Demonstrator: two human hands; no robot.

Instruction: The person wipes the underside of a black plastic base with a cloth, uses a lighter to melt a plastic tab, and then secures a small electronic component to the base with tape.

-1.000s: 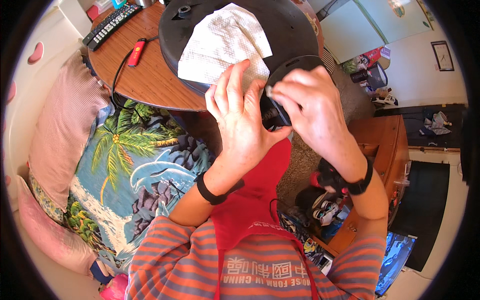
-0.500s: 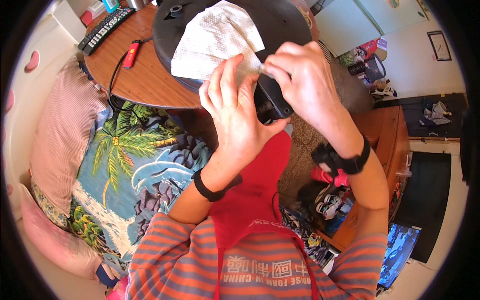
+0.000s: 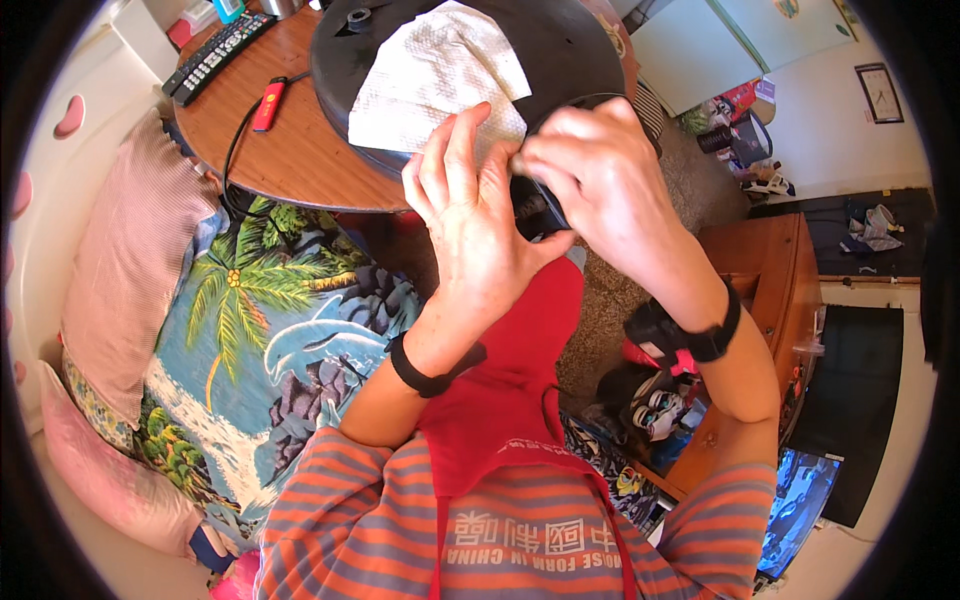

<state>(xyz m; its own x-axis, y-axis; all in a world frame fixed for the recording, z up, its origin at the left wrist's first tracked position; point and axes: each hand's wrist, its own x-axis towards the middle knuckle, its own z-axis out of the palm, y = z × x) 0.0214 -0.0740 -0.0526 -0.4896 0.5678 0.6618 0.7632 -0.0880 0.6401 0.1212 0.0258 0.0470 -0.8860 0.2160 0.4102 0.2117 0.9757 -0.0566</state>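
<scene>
My left hand (image 3: 465, 225) is braced around a black handle-like part (image 3: 537, 212), thumb at its near end and index finger at the far one. Its other fingers are raised beside a white paper towel (image 3: 430, 75). The towel lies crumpled on a large round black pan or lid (image 3: 575, 50). Over the black part, my right hand (image 3: 605, 165) is closed in a pinch near my left index finger. What that pinch holds is hidden.
A wooden table (image 3: 300, 165) carries a red lighter (image 3: 269, 104), a black cable (image 3: 231, 160) and a remote control (image 3: 219, 57). Left of me are a palm-and-dolphin cover (image 3: 240, 300) and a ribbed cushion (image 3: 135, 270). A wooden cabinet (image 3: 765, 260) and a lit screen (image 3: 800, 510) stand right.
The handle-like part has tilted and shows less of its long black face. My right hand has turned slightly above it, still pinching. My left hand keeps nearly the same place.
</scene>
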